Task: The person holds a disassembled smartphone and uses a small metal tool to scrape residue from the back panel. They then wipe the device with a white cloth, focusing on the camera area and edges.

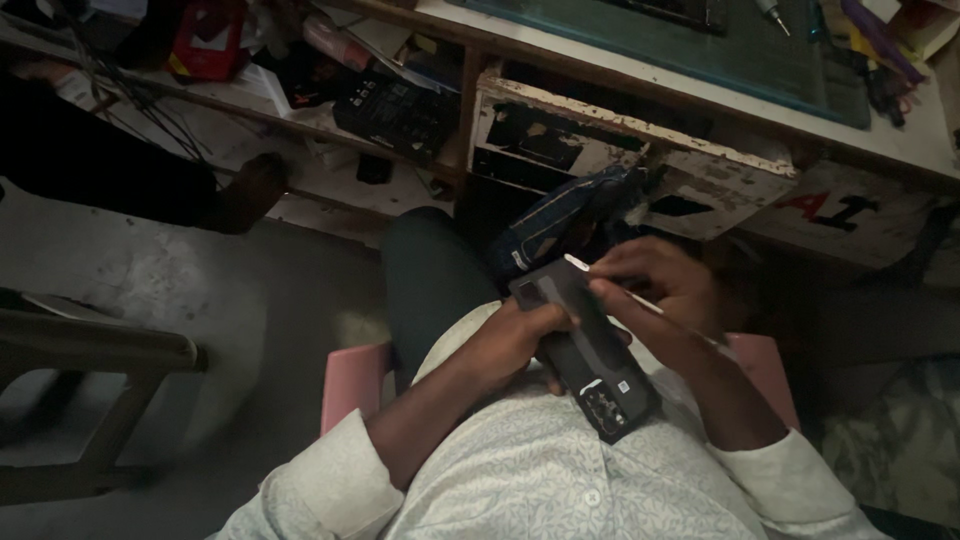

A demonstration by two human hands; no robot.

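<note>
Gripping black phone (588, 355), left hand (515, 338); right hand (660, 285) pinching white tool (610, 285).

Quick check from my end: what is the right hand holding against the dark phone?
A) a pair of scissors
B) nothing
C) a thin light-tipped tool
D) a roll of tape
C: the right hand pinches a thin tool with its pale tip at the phone, which the left hand grips.
</note>
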